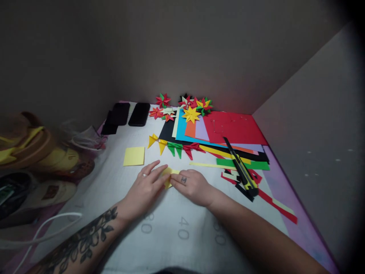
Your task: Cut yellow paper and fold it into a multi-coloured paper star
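A small piece of yellow paper (168, 183) lies on the white mat (119, 236), partly covered by my fingers. My left hand (146, 186) steadies its left side, the thumb and index finger against it and the other fingers stretched apart. From the right, my right hand (195, 186) presses on the paper with its fingers folded close together. Any crease under the fingertips is hidden. A stack of yellow square paper (134, 156) sits just beyond my left hand. Folded yellow, green (175, 149) and red (193, 149) paper pieces form a row behind both hands.
Coloured sheets (234, 127) lie at the back, with folded paper stars (191, 114) on and beside them. A box cutter (241, 167) rests over paper strips (278, 207) on the right. Two dark phones (139, 114) are back left; bags and a white cable (42, 224) crowd the left.
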Demonstrator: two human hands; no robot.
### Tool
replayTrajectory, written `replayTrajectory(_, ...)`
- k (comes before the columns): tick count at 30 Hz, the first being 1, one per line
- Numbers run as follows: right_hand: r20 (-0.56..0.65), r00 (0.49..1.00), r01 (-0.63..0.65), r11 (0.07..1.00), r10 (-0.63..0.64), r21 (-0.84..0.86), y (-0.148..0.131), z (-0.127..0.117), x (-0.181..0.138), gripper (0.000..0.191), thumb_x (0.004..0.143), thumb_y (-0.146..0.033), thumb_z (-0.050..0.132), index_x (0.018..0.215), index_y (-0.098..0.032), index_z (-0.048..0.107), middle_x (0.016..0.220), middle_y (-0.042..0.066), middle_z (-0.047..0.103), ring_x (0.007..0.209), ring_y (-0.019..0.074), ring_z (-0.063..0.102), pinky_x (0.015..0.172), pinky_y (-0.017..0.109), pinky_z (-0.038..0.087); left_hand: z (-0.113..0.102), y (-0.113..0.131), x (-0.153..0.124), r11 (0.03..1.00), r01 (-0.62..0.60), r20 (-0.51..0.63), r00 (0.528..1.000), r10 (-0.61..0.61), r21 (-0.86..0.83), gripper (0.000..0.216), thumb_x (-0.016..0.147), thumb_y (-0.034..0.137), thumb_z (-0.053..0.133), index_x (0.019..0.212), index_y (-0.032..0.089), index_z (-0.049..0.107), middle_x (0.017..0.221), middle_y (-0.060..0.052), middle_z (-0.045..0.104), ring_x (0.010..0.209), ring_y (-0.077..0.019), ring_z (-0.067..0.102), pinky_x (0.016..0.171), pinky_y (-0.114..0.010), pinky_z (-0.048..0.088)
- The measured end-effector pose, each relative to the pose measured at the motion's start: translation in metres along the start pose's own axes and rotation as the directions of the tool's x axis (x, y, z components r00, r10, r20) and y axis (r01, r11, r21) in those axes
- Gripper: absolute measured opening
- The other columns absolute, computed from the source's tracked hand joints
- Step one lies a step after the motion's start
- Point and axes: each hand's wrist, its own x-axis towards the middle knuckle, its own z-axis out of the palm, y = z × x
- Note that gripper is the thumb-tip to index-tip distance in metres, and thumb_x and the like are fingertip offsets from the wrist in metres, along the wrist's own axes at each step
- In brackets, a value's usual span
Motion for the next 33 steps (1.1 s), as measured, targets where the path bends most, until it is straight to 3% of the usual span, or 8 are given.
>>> replayTrajectory(4, 0.037, 0.999, 0.012, 0.999, -0.010, -0.042, 0.006, -0.003, -0.007, 0.021, 0.093, -0.013, 0.047, 0.103, -0.021, 0.064, 0.103, 0.006, 0.071, 0.081, 0.0174, 0.057, 0.064, 0.031, 0.040, -0.004, 0.001, -0.002, 0.995, -0.079, 0.105, 0.992, 0.073, 0.058, 0.027, 0.091, 0.019, 0.048, 0.113, 0.021, 0.062, 0.131, -0.008, 0.055, 0.130, -0.0329, 0.035, 0.103, -0.059, 0.033)
replayTrajectory(7, 0.069, 0.997, -0.034, 0.999, 0.036, -0.024, 0.011, -0.002, -0.011, 0.023, 0.093, -0.016, 0.048, 0.105, -0.024, 0.065, 0.104, 0.003, 0.071, 0.082, 0.0186, 0.055, 0.066, 0.032, 0.042, -0.006, 0.002, -0.003, 0.989, -0.140, 0.162, 0.978, 0.133, 0.036, 0.028, 0.091, 0.016, 0.045, 0.114, 0.022, 0.061, 0.126, -0.007, 0.059, 0.126, -0.0294, 0.041, 0.103, -0.056, 0.034)
replayTrajectory(12, 0.079, 0.989, -0.139, 0.973, 0.127, 0.185, 0.019, 0.000, -0.010, 0.020, 0.091, -0.018, 0.051, 0.095, -0.024, 0.069, 0.100, 0.003, 0.071, 0.081, 0.0182, 0.053, 0.070, 0.032, 0.046, -0.009, 0.001, -0.002, 0.978, -0.210, 0.198, 0.957, 0.209, -0.018, 0.030, 0.090, 0.014, 0.044, 0.115, 0.020, 0.060, 0.118, -0.010, 0.064, 0.109, -0.0245, 0.056, 0.097, -0.048, 0.041)
replayTrajectory(17, 0.127, 0.955, -0.296, 0.881, 0.268, 0.370, 0.022, 0.000, -0.004, 0.011, 0.086, -0.021, 0.060, 0.083, -0.022, 0.071, 0.094, 0.004, 0.069, 0.084, 0.0174, 0.055, 0.077, 0.032, 0.046, -0.011, 0.005, -0.003, 0.966, -0.252, 0.257, 0.939, 0.227, 0.066, 0.027, 0.088, 0.015, 0.047, 0.110, 0.018, 0.062, 0.117, -0.011, 0.064, 0.110, -0.0265, 0.056, 0.093, -0.045, 0.043)
replayTrajectory(24, 0.247, 0.851, -0.519, 0.816, 0.464, 0.255, 0.011, 0.000, 0.012, 0.013, 0.084, -0.016, 0.059, 0.075, -0.019, 0.067, 0.086, 0.003, 0.062, 0.085, 0.0176, 0.054, 0.078, 0.032, 0.042, -0.014, 0.011, -0.002, 0.968, -0.231, 0.275, 0.941, 0.197, 0.100, 0.026, 0.089, 0.016, 0.046, 0.109, 0.017, 0.063, 0.117, -0.009, 0.064, 0.110, -0.0257, 0.057, 0.092, -0.043, 0.044)
replayTrajectory(33, 0.206, 0.787, -0.613, 0.773, 0.581, 0.162, 0.002, 0.010, 0.016, 0.009, 0.082, -0.017, 0.058, 0.074, -0.019, 0.062, 0.085, 0.003, 0.059, 0.085, 0.0183, 0.053, 0.077, 0.032, 0.041, -0.008, 0.012, -0.003, 0.976, -0.213, 0.203, 0.954, 0.220, -0.052, 0.023, 0.085, 0.009, 0.049, 0.104, 0.009, 0.062, 0.100, -0.012, 0.067, 0.094, -0.0229, 0.059, 0.084, -0.038, 0.051)
